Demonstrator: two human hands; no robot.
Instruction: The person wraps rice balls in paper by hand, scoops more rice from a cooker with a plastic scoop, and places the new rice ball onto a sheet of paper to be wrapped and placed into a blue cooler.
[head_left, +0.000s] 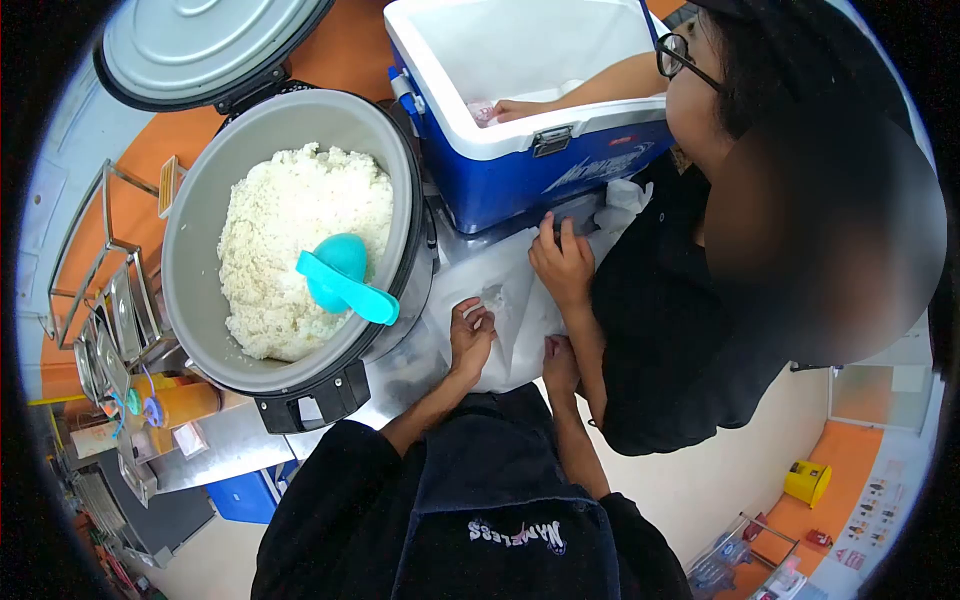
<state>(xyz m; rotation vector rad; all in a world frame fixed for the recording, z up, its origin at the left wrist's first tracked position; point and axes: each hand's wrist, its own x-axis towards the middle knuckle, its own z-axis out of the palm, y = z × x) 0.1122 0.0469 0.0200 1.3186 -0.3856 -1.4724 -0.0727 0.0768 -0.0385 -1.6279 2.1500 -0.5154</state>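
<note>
A large white plastic bag [515,325] lies crumpled over the metal counter in front of me. My left hand [472,343] is at its left side, fingers curled in and closed on the plastic. At the bag's near right edge, my right hand [561,368] is closed with the plastic between its fingers. To the left stands a big round rice cooker [188,250], open and filled with white rice [275,220]. A turquoise scoop [345,285] rests on the rice.
A co-worker [680,320] in black leans in from the right, one hand [562,262] by the bag, the other [520,110] inside an open blue-and-white cooler box [470,180]. Sauce bottles [185,403] and metal lids [125,310] stand at left; a yellow bin [806,482] is on the right.
</note>
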